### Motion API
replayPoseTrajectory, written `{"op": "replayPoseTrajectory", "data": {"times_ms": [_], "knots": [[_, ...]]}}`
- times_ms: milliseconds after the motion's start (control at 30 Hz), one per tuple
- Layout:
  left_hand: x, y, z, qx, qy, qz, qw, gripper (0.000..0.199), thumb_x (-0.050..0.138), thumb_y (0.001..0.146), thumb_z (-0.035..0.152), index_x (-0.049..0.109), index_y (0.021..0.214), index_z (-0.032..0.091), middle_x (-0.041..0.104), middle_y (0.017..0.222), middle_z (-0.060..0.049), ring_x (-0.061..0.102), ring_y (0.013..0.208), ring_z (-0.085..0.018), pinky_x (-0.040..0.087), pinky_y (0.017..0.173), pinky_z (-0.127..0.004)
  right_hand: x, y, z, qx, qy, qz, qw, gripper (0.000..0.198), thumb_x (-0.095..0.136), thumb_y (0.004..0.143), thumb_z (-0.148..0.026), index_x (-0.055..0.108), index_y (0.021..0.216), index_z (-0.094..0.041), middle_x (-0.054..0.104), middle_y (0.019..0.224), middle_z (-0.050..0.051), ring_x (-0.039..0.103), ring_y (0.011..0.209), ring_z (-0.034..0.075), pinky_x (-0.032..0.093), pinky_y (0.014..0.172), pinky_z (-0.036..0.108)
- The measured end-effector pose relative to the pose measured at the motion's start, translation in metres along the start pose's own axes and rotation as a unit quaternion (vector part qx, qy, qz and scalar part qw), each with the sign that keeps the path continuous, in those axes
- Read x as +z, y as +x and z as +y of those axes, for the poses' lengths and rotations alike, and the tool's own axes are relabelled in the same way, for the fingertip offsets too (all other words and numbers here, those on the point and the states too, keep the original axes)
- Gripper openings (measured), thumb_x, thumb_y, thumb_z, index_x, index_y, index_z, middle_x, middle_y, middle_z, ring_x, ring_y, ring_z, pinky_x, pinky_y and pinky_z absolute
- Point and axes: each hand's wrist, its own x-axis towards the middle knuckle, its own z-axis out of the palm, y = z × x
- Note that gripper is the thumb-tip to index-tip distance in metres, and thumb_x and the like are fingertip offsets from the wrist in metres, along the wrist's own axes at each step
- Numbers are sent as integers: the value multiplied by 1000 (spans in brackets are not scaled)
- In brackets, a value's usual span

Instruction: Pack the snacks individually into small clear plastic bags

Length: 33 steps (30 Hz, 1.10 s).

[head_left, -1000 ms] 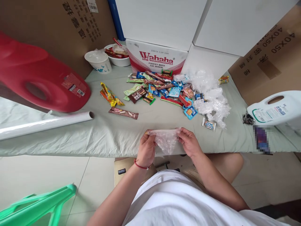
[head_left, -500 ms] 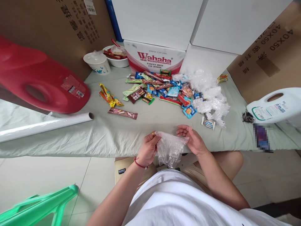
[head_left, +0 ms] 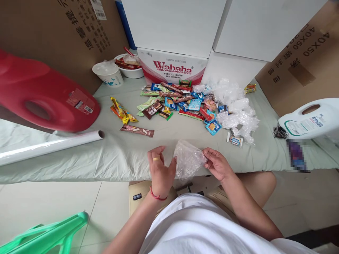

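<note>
A clear plastic bag point(head_left: 188, 161) hangs at the table's front edge, pinched at its right corner by my right hand point(head_left: 217, 164). Beside its left side is my left hand point(head_left: 161, 171), with fingers apart and nothing held; its thumb tip is close to the bag, and I cannot tell whether they touch. Beyond the hands lies a heap of wrapped snacks point(head_left: 194, 104) in several colours. A brown wafer packet point(head_left: 137, 130) and yellow snack packets point(head_left: 122, 111) lie to the left of the heap. Crumpled clear bags point(head_left: 234, 106) are piled on its right.
A red jug point(head_left: 53, 95) and a white roll point(head_left: 53, 146) lie at left. Behind the snacks stand a Wahaha box point(head_left: 172, 67), a paper tub point(head_left: 108, 74) and a white bowl point(head_left: 131, 71). A white detergent bottle point(head_left: 312, 120) is at right, a green stool point(head_left: 47, 233) below left.
My left hand has let go of the bag's left corner and spread its fingers. My right hand, open before, now pinches the right corner. The bag has shifted slightly left.
</note>
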Motion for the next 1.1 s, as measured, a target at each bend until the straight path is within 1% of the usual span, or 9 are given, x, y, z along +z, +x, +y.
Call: {"op": "replayPoseTrajectory", "data": {"times_ms": [67,167,233,400,533,700,867,967,1100], "knots": [[-5,-8,9,58,7,-60,997,15,69,89,35,64,96,23,62,93,-3,51,72,-15,47,71,-32,9,-4,3,-13,6,14,1000,47,96,61,-54,65,72,-20,49,68,-5,39,58,8,31,46,19],[2,-19,22,22,-89,-232,968,26,67,93,46,67,102,22,67,97,-7,62,86,-20,50,73,-32,24,-11,9,-51,-18,-7,999,44,91,69,-56,66,74,-21,53,67,-4,41,58,9,35,50,21],[13,-21,25,-39,-164,-271,948,37,74,87,52,67,106,21,69,104,-9,65,95,-23,53,79,-34,33,-14,12,-72,-45,-38,996,42,88,74,-57,67,75,-20,56,68,-3,44,59,9,39,54,23],[24,-7,17,-192,-304,-159,919,39,77,84,57,64,87,20,67,86,-3,63,83,-16,52,80,-29,29,-16,1,-87,-46,-8,995,43,89,72,-57,68,79,-20,60,75,-1,41,58,8,33,50,21],[8,16,16,-227,-338,-96,908,48,85,74,58,56,81,21,57,70,4,55,64,-10,49,64,-22,1,-15,-20,-78,-40,33,996,46,93,67,-55,65,79,-20,50,67,-6,29,51,5,22,44,18],[-16,47,11,-224,-229,-169,932,44,84,74,56,59,85,22,37,54,11,29,45,-7,23,42,-20,-38,-18,-47,-39,-123,11,992,47,92,68,-56,64,77,-20,44,63,-7,25,50,5,17,43,19],[-16,77,-9,-178,-154,-210,949,41,82,70,56,62,78,21,43,57,7,34,51,-8,25,48,-22,-73,3,-62,-61,-232,35,970,47,85,72,-62,64,80,-20,44,62,-6,32,53,8,20,45,21],[-3,86,-18,-149,-111,-207,961,36,79,73,53,61,73,21,39,55,7,31,52,-9,22,50,-23,-82,22,-64,-132,-350,102,922,43,78,76,-62,66,81,-20,51,66,-3,42,58,13,33,51,25],[14,90,-20,-134,-77,-210,965,30,70,80,49,59,72,22,32,53,8,26,50,-10,18,50,-24,-55,17,-58,-359,-494,193,768,24,64,93,-45,70,91,-22,65,92,6,57,77,20,49,74,37]]}}
